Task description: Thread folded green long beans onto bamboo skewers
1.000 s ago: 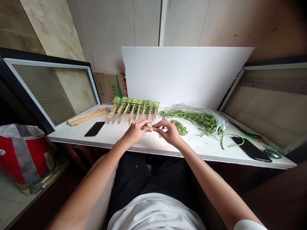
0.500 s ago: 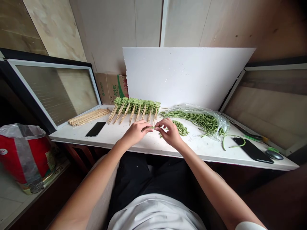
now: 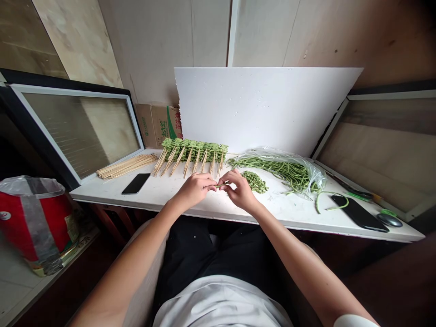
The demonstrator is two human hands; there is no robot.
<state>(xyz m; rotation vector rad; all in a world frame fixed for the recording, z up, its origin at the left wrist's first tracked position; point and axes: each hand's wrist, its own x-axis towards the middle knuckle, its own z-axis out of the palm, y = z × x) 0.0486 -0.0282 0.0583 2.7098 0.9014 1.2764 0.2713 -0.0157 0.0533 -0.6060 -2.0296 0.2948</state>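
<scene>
My left hand (image 3: 195, 190) and my right hand (image 3: 239, 190) meet tip to tip above the front of the white table. A short piece of green bean (image 3: 223, 184) shows between them, pinched by the fingers of both hands. Its ends are hidden by the fingertips. Just beyond my right hand lies a heap of short bean pieces (image 3: 255, 182). Behind my left hand, rows of skewered bean pieces (image 3: 194, 150) are stacked with their bare stick ends pointing toward me.
Bare bamboo skewers (image 3: 126, 166) and a phone (image 3: 136, 183) lie on the left. Long beans (image 3: 289, 170) spill from a clear plastic bag (image 3: 318, 179) on the right. Near the right end are a black phone (image 3: 361, 213) and a mouse (image 3: 389, 220). A white foam board (image 3: 269, 104) stands behind.
Both hands have shifted slightly, and the bean piece between them now slants, with less of it showing. My right hand has moved a little left, uncovering more of the heap.
</scene>
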